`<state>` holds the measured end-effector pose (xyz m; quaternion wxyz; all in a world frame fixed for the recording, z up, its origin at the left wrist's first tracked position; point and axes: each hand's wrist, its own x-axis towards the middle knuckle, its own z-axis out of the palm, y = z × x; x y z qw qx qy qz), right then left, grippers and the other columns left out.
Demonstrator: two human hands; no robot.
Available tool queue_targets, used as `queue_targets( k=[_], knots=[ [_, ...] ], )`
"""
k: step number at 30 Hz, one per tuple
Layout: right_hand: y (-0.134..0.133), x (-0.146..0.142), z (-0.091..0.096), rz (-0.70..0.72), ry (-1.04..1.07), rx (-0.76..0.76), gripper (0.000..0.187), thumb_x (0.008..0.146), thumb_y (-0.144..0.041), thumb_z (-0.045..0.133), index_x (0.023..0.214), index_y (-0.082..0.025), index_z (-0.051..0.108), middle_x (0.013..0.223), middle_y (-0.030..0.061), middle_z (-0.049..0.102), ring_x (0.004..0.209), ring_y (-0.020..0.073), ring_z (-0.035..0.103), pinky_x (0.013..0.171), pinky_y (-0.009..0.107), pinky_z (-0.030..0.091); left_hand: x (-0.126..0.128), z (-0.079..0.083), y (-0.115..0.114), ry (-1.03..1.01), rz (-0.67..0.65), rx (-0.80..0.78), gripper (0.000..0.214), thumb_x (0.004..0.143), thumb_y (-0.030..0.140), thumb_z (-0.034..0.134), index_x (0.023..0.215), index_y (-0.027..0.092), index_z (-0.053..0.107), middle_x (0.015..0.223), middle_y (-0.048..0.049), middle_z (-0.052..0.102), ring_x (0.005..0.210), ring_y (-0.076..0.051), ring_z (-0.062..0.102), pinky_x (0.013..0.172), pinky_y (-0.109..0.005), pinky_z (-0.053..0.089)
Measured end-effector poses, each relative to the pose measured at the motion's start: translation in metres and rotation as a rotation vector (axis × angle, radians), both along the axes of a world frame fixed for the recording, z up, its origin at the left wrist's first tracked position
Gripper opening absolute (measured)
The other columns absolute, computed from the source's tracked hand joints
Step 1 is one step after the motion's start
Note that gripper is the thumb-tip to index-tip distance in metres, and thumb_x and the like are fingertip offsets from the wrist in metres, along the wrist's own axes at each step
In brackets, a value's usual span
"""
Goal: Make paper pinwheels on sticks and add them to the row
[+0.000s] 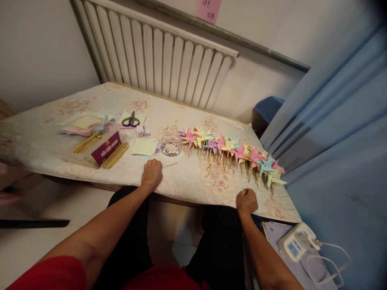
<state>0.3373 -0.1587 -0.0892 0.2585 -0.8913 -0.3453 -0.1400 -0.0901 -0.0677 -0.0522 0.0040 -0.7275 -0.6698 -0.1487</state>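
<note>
The thin stick [169, 165] was at the centre of the frame, over the tablecloth [193, 181], one end meeting the left hand [152, 173]. We judged it light, stiff, liable to roll and breakable under bending; we specified a fingertip pinch at mid-shaft. The left hand was curled; we could not tell whether it gripped the stick. The right hand [247, 200], right of centre, was folded into a fist, with no contents visible to us.
</note>
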Motion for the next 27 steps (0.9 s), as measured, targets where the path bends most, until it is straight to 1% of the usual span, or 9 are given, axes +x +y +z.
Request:
queue_targets(
  k=[13, 19, 27],
  knots=[
    [-0.0004, 0.0001, -0.0023, -0.002, -0.028, 0.01, 0.024, 0.089, -0.024, 0.049, 0.098, -0.017, 0.071, 0.094, 0.0097, 0.069, 0.075, 0.0197, 0.058, 0.059, 0.03, 0.028, -0.0003, -0.0013, 0.0004, 0.01, 0.004, -0.003, 0.03, 0.093, 0.013, 0.034, 0.1, 0.015, 0.064, 0.108, -0.0165, 0.06, 0.107, -0.032, 0.05, 0.089, -0.043, 0.038],
    [0.0001, 0.002, -0.0043, 0.001, -0.037, 0.016, 0.023, 0.088, -0.023, 0.051, 0.097, -0.018, 0.072, 0.093, 0.0088, 0.069, 0.074, 0.0197, 0.057, 0.058, 0.03, 0.027, -0.0006, -0.0041, 0.0015, 0.009, -0.004, 0.018, 0.03, 0.093, 0.013, 0.034, 0.098, 0.015, 0.064, 0.106, -0.0167, 0.06, 0.105, -0.032, 0.05, 0.088, -0.044, 0.038],
    [0.0002, 0.0003, -0.0016, -0.004, -0.023, 0.011, 0.024, 0.089, -0.023, 0.05, 0.098, -0.018, 0.072, 0.094, 0.0099, 0.07, 0.075, 0.0202, 0.058, 0.059, 0.03, 0.028, -0.0008, -0.0046, 0.0017, 0.013, -0.002, 0.013, 0.028, 0.093, 0.013, 0.034, 0.097, 0.015, 0.062, 0.106, -0.0155, 0.06, 0.105, -0.032, 0.05, 0.088, -0.043, 0.038]
  ],
)
